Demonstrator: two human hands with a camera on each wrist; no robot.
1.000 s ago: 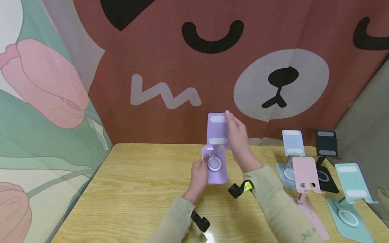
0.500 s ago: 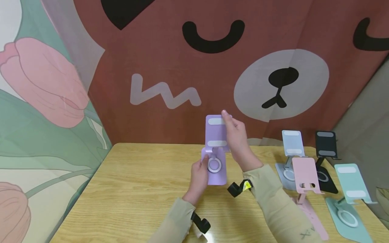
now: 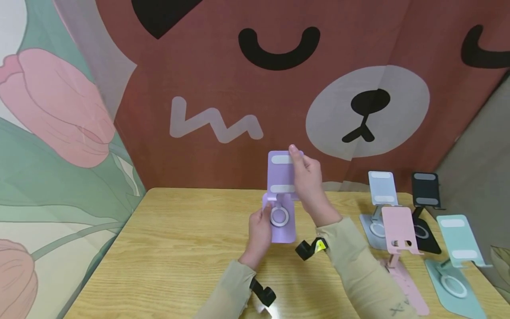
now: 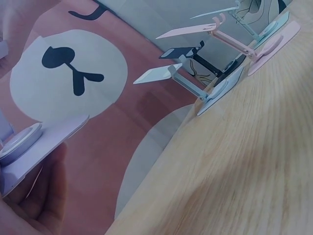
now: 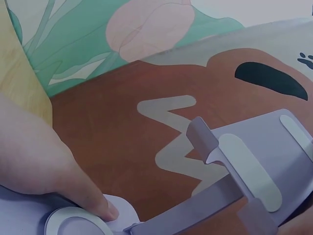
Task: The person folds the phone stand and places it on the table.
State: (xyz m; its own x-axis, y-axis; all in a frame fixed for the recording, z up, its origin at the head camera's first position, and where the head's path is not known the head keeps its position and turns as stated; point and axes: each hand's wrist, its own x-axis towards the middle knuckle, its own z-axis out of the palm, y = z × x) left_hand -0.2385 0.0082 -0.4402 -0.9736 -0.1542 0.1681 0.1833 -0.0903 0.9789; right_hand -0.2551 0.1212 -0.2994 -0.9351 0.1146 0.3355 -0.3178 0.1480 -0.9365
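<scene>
Both hands hold a purple phone stand up above the table in the head view. My left hand grips its base by the left edge, thumb on top near the white ring; in the left wrist view the fingers curl under the base. My right hand grips the right side of the upper plate, thumb along the top edge. In the right wrist view the arm joining base and plate is extended, and the plate shows two pale pads and two lips.
On the right of the wooden table stand a light blue phone stand, a black one, a pink one and a mint green one. A bear-print cloth hangs behind the table.
The purple phone stand and both hands have shifted slightly left, the upper plate also a little lower. The grip of both hands looks the same.
</scene>
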